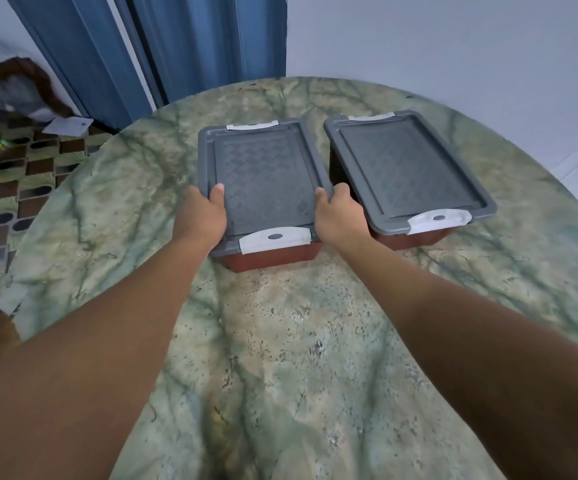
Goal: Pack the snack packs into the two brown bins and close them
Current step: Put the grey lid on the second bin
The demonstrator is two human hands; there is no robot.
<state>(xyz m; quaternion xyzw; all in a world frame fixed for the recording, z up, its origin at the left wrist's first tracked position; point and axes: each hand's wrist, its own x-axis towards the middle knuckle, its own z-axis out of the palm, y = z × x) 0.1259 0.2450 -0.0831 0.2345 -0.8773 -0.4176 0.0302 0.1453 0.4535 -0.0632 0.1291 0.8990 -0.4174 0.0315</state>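
Note:
Two brown bins stand side by side on the round marble-patterned table, each covered by a grey lid with white latches. The left bin carries its lid flat on top. My left hand grips that lid's left edge, thumb on top. My right hand grips its right edge, in the gap between the bins. The right bin sits closed under its own lid, untouched. No snack packs are visible.
Blue curtains hang behind the table at the left. A patterned floor with a white sheet of paper and a heap of cloth lies to the left. A pale wall runs behind on the right.

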